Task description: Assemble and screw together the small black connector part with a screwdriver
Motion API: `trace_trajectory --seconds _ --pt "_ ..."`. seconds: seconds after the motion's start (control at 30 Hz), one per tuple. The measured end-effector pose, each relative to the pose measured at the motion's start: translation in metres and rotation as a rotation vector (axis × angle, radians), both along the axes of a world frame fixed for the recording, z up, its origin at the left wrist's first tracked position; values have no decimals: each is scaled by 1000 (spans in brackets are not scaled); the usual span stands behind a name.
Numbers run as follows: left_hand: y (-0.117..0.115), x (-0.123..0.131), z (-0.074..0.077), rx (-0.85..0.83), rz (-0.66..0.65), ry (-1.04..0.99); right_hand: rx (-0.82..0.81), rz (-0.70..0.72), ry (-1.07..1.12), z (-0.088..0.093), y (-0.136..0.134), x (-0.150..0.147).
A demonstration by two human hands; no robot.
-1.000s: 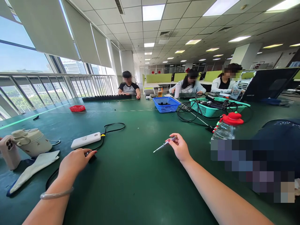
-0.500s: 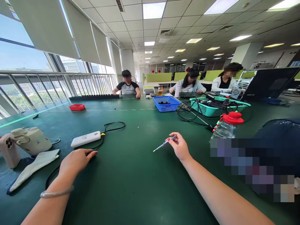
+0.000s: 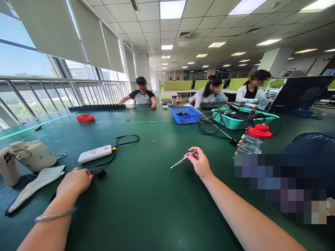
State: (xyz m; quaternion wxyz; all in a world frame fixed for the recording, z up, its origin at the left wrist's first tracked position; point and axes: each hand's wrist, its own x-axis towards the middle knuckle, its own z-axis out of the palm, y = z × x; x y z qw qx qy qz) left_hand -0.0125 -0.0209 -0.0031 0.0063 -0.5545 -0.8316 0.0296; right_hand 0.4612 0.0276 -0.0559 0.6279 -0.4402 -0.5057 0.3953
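In my right hand (image 3: 200, 162) is a slim screwdriver (image 3: 183, 159) with a clear handle, pinched between thumb and fingers above the green table (image 3: 141, 209). Its tip points left and down. My left hand (image 3: 74, 181) rests low on the table at the left, fingers pressed together at a black strap that shows again beside the wrist. A small black block (image 3: 100, 173) lies just right of the fingertips. Behind this hand is a white power bank (image 3: 94, 154) with a looped black cable (image 3: 127, 136). What the left fingers cover is partly hidden.
At left stand a cream bottle (image 3: 34, 155) and a phone (image 3: 9, 167), near a white-and-blue cloth (image 3: 34, 188). Farther back are a red tray (image 3: 85, 119), a blue basket (image 3: 185, 120) and a teal basket (image 3: 230, 123) with cables. A red-capped bottle (image 3: 251, 143) stands right. Several people sit opposite.
My left hand has drawn back to the left, uncovering the small black block. The right hand and screwdriver are almost unmoved. Opposite, one person's arm and the long black strip have shifted left.
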Motion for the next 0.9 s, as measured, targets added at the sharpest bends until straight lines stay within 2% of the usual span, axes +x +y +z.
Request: trace_trajectory --seconds 0.1,0.27,0.43,0.9 --pt "0 6 3 90 -51 15 -1 -6 14 1 -1 -1" --pt "-5 26 16 239 -196 -12 0 -4 4 2 -1 -1" --pt "-8 39 22 167 -233 -65 -8 -9 -11 1 -2 -1" --pt "-7 35 14 125 -225 -100 -3 -15 -5 4 -4 -1"
